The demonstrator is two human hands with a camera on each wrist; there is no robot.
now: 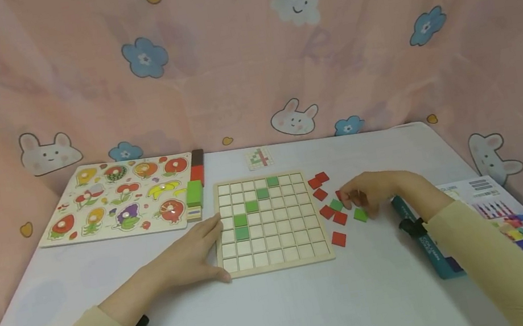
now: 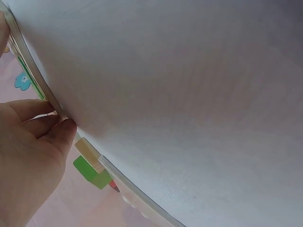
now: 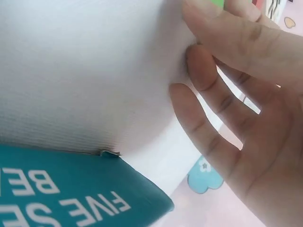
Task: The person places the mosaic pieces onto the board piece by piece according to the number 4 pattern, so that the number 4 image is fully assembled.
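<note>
A wooden grid board (image 1: 278, 262) lies mid-table, with several green square tiles (image 1: 251, 206) in a diagonal and bent line of its cells. My left hand (image 1: 189, 256) rests at the board's left edge, thumb at the near corner; its fingertips touch the edge in the left wrist view. Right of the board, my right hand (image 1: 372, 190) is low over loose tiles, its fingertips right at a green tile (image 1: 335, 205); I cannot tell whether it pinches that tile. Another green tile (image 1: 361, 215) lies under the hand. Several red tiles (image 1: 339, 239) lie scattered beside the board.
A small pattern card (image 1: 259, 158) lies behind the board. At the back left is a fruit puzzle board (image 1: 108, 211), with green blocks (image 1: 194, 193) and other coloured pieces along its right side. A teal-edged box (image 1: 428, 247) lies at the right, under my right forearm.
</note>
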